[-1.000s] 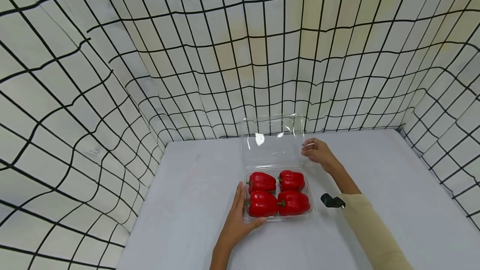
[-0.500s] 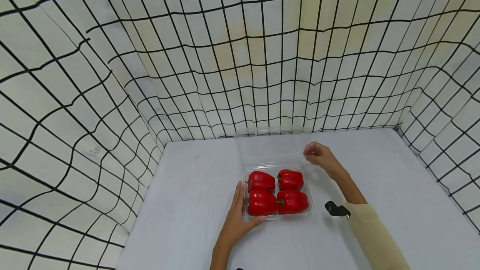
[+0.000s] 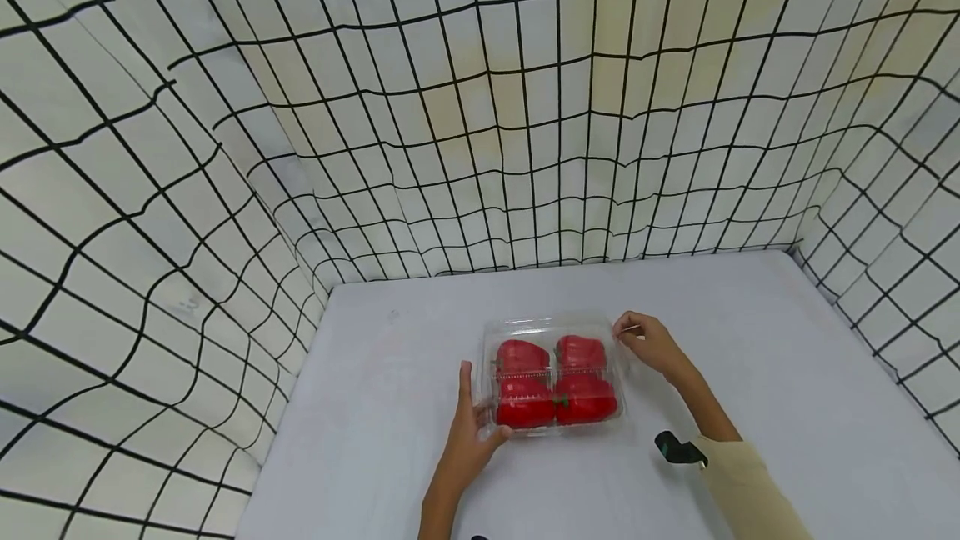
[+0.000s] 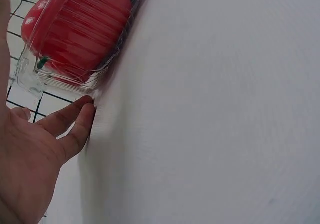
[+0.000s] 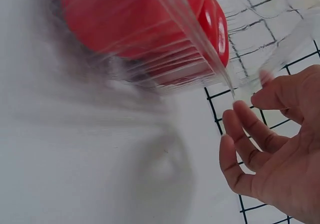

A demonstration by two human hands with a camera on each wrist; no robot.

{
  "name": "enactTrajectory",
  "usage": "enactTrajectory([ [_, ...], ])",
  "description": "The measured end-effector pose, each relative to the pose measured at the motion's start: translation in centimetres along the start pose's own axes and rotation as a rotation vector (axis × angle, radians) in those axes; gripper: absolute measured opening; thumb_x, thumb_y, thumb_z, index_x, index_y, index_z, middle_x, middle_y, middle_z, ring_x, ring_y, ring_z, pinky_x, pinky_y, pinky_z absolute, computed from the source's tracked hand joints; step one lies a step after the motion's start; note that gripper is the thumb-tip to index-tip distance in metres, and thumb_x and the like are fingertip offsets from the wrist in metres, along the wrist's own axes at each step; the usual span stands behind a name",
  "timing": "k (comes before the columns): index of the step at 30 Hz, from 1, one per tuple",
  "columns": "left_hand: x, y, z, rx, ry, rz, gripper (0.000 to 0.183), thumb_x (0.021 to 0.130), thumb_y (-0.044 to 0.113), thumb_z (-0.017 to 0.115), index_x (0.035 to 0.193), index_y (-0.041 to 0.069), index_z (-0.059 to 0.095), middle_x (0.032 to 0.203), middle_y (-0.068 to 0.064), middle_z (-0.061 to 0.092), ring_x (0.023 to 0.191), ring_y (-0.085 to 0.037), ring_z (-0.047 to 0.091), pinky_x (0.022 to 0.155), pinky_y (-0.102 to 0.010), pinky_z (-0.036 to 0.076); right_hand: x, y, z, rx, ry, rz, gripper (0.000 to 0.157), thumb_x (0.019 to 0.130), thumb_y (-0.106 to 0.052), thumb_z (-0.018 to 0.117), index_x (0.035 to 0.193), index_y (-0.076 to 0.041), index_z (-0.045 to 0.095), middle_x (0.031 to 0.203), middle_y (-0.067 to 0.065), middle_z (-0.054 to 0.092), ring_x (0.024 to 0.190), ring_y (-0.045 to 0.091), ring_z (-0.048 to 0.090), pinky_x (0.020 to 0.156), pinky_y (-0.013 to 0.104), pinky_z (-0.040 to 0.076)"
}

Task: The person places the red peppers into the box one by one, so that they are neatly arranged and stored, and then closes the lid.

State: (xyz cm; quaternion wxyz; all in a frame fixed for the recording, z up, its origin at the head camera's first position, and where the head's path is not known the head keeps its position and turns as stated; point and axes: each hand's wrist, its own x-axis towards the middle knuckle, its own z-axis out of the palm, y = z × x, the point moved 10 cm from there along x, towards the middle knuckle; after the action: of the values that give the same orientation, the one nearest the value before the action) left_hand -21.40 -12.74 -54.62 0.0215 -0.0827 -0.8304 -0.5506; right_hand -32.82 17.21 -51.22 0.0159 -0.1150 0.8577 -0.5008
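1. Far left of the head view we see a grid-patterned backdrop [image 3: 150,190]; it wraps the back and both sides of the grey table [image 3: 390,440].
2. Lower centre-left, our left hand [image 3: 471,432] lies on the table at the near-left corner of the clear clamshell box [image 3: 553,377]. Fingers are straight and relaxed, pointing to the top of the frame. The thumb touches the box's front-left edge; nothing is gripped.
3. In the left wrist view the left hand [image 4: 30,154] sits lower left, fingertips [image 4: 82,109] just touching the bottom lip of the box [image 4: 75,49], which fills the upper left.
4. The box sits approx. centre of the table, between the two hands. Its lid is down over four red peppers [image 3: 553,382], packed 2 x 2. Whether the lid is fully snapped we cannot tell.
5. Right of the box, our right hand [image 3: 651,342] is at the far-right corner, fingers bent toward the lid edge.
6. In the right wrist view the right hand [image 5: 270,144] fills the lower right; thumb and forefinger look to be pinching the thin lid rim of the box [image 5: 150,44], other fingers loose. It's blurred, so the pinch is probable only.
7. Lower right of the head view: a beige sleeve [image 3: 742,490] w/ a small black wrist device [image 3: 677,448] at its cuff.
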Motion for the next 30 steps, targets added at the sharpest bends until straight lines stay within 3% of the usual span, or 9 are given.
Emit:
enactTrajectory([
  [5, -0.6, 0.4, -0.5, 0.010, 0.020, 0.110, 0.080, 0.096, 0.020, 0.059, 0.159, 0.019, 0.009, 0.163, -0.019, 0.013, 0.123, -0.046, 0.056, 0.093, -0.047, 0.056, -1.2, -0.4, 0.5, -0.123, 0.017, -0.041, 0.009, 0.094, 0.002, 0.055, 0.092, -0.004, 0.061, 0.094, 0.012, 0.066, 0.095, 0.032, 0.064, 0.069, 0.026, 0.054],
  [9, -0.8, 0.1, -0.7, 0.018, 0.028, 0.115, 0.063, 0.099, 0.016, 0.054, 0.155, 0.009, 0.026, 0.162, -0.021, 0.017, 0.123, -0.043, 0.057, 0.093, -0.046, 0.056, -2.3, -0.5, 0.7, -0.132, 0.028, -0.017, 0.009, 0.097, -0.002, 0.052, 0.101, -0.005, 0.060, 0.099, 0.013, 0.066, 0.097, 0.031, 0.064, 0.070, 0.026, 0.054],
  [13, -0.9, -0.2, -0.7, 0.024, 0.035, 0.066, 0.060, 0.099, 0.027, 0.056, 0.153, 0.013, 0.032, 0.158, -0.014, 0.031, 0.124, -0.037, 0.057, 0.093, -0.040, 0.057, -4.1, -0.3, 1.0, -0.107, 0.032, 0.001, 0.019, 0.100, -0.010, 0.052, 0.119, -0.008, 0.057, 0.104, 0.013, 0.067, 0.097, 0.027, 0.064, 0.071, 0.025, 0.054],
  [17, -1.2, -0.3, -0.9, 0.046, 0.066, 0.029, 0.057, 0.097, 0.033, 0.061, 0.148, 0.015, 0.042, 0.140, -0.011, 0.053, 0.118, -0.031, 0.061, 0.087, -0.030, 0.058, -6.7, 0.1, 1.7, -0.017, 0.022, 0.024, 0.036, 0.102, -0.016, 0.051, 0.138, -0.011, 0.048, 0.104, 0.012, 0.065, 0.091, 0.017, 0.063, 0.068, 0.024, 0.054],
  [21, -1.4, -0.3, -1.1, 0.056, 0.079, 0.023, 0.054, 0.096, 0.031, 0.062, 0.145, 0.016, 0.046, 0.115, -0.005, 0.062, 0.106, -0.020, 0.064, 0.083, -0.022, 0.057, -9.4, 1.3, 2.4, 0.130, 0.025, 0.102, 0.045, 0.102, -0.021, 0.052, 0.144, -0.009, 0.041, 0.104, 0.014, 0.064, 0.084, 0.010, 0.060, 0.066, 0.024, 0.055],
  [26, -1.5, -0.3, -1.1, -0.040, 0.036, 0.035, 0.051, 0.096, 0.020, 0.062, 0.145, 0.012, 0.047, 0.092, -0.002, 0.062, 0.084, -0.006, 0.064, 0.076, -0.020, 0.058, -12.3, 3.3, 3.4, 0.290, 0.014, 0.274, 0.043, 0.100, -0.023, 0.056, 0.137, -0.003, 0.047, 0.105, 0.015, 0.066, 0.083, 0.010, 0.061, 0.064, 0.026, 0.055],
  [30, -1.6, -0.3, -1.1, -0.162, 0.014, 0.019, 0.050, 0.096, 0.009, 0.060, 0.145, 0.008, 0.046, 0.085, -0.009, 0.060, 0.074, -0.009, 0.064, 0.074, -0.023, 0.059, -13.0, 3.8, 4.4, 0.385, -0.035, 0.331, 0.038, 0.098, -0.026, 0.058, 0.121, 0.004, 0.056, 0.094, 0.011, 0.067, 0.078, 0.010, 0.060, 0.059, 0.024, 0.052],
])
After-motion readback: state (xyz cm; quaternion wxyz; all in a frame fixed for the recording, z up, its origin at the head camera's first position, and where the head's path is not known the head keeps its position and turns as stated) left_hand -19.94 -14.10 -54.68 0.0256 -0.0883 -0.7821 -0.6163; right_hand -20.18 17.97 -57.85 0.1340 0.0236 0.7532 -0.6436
